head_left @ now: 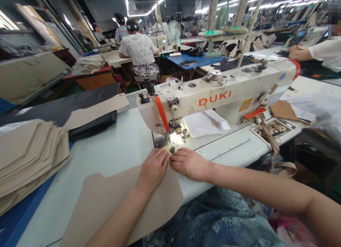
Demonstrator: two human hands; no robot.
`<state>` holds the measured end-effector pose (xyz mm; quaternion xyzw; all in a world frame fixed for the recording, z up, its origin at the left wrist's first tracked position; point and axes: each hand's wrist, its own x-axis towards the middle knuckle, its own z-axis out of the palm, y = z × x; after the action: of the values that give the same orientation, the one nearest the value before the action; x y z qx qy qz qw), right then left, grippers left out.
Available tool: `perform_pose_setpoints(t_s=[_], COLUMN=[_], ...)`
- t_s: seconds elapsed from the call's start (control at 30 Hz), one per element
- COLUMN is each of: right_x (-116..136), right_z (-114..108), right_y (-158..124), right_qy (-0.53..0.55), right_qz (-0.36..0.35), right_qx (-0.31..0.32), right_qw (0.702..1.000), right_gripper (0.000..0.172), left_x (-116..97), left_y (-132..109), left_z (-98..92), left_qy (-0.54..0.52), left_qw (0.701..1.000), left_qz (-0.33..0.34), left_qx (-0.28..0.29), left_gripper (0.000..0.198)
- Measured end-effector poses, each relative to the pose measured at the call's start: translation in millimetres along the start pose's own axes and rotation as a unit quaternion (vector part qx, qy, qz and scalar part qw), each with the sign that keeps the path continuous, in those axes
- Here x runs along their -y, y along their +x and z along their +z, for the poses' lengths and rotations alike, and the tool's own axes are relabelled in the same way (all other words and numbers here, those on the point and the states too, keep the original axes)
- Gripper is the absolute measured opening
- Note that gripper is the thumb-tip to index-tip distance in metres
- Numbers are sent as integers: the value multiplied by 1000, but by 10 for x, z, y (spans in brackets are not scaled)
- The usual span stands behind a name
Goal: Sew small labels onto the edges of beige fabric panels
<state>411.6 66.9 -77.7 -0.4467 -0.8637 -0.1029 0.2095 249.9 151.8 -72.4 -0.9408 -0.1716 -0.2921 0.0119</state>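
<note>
A large beige fabric panel (117,193) lies on the pale sewing table in front of me, its far corner reaching toward the needle area of a white sewing machine (183,94). My left hand (154,165) rests on that corner with its fingers curled and pressed together on the fabric. Close beside it, my right hand (188,163) has its fingers bunched at the same edge. The fingertips of both nearly meet just in front of the lit presser foot (173,133). What lies right under the fingertips is mostly hidden.
At left a stack of beige panels (29,158) sits beside a black folded sheet (93,124) with a beige strip (98,110) on it. A white packet (205,122) lies under the machine arm. A parts tray (275,129) is at right. Co-workers sit beyond.
</note>
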Motion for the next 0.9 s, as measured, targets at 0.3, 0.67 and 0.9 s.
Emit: perform_pose_setpoints(t_s=[0.3,0.67,0.9], right_x=[2,1,6], right_z=[7,34,11], right_y=[-9,-12,1], right_qy=[10,19,20], right_qz=[-1,4,10], right_qx=[14,20,27], right_qw=[1000,1000,999], right_gripper=[20,20,21], left_x=[4,0,-3], left_y=[-4,-11,-2], left_z=[-6,-2,-6], left_qy=[-1,6,9], left_qw=[1000,1000,1000], left_qz=[-2,-5,-1], left_qx=[-11,-20,-24], left_gripper=[21,20,20])
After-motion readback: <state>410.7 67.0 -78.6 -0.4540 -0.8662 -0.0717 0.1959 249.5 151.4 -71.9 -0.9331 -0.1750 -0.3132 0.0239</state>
